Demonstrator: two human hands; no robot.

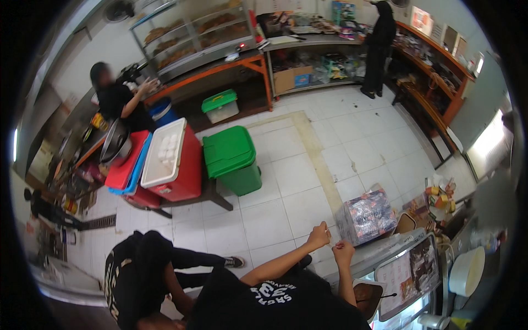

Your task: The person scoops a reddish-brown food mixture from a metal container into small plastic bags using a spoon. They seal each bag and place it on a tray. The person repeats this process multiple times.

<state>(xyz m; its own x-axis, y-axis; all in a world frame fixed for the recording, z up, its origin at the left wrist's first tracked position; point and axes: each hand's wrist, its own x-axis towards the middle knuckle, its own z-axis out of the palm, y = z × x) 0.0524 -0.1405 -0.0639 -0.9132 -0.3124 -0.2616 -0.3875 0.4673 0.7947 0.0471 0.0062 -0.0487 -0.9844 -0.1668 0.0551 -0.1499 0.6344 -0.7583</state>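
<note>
Two bare hands are out in front of you, close together, left hand (318, 236) and right hand (344, 252) both with fingers bent in, but they're too small for me to tell whether they're properly closed or pinching anything. Nearest thing is that plastic-wrapped block (367, 217), sitting just past your hands and a bit to the right; can't say if you're touching it. Closer in by your right forearm you've got a container of brown stuff (367, 292) and a dark-framed panel (410, 275), plus a round white tub (466, 270) further right. Off your left side a co-worker in black (137, 275) is bent over. Further out there's a lidded green bin (231, 159) beside an open red cooler (179, 168) with white things inside, and at the back a glass case (192, 36) with brown food on its shelves.
</note>
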